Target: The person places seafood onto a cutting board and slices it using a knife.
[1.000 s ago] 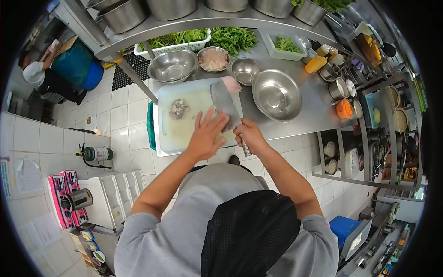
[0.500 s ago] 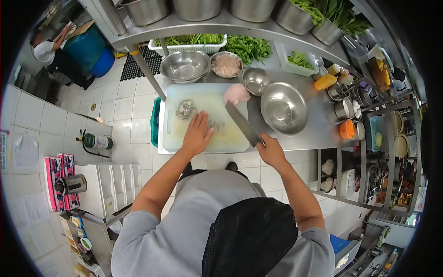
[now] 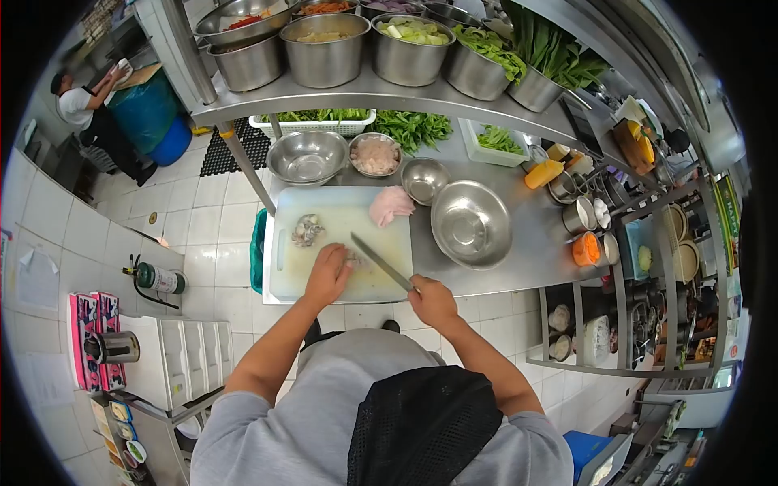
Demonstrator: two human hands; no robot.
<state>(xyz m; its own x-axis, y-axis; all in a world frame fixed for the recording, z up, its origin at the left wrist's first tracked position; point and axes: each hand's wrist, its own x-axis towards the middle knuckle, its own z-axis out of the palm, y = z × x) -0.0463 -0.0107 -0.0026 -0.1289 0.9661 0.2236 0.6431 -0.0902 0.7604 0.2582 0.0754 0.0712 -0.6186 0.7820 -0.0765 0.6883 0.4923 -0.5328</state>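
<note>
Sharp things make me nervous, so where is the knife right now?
In the head view, the knife is in the right hand, slanting over the cutting board, just right of the left hand.

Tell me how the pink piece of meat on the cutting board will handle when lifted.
The pink piece of meat will probably sag, given its soft, irregular outline. It may be slippery, as its surface looks smooth and raw. It seems unlikely to roll, lying broad and flattish on the cutting board.
</note>
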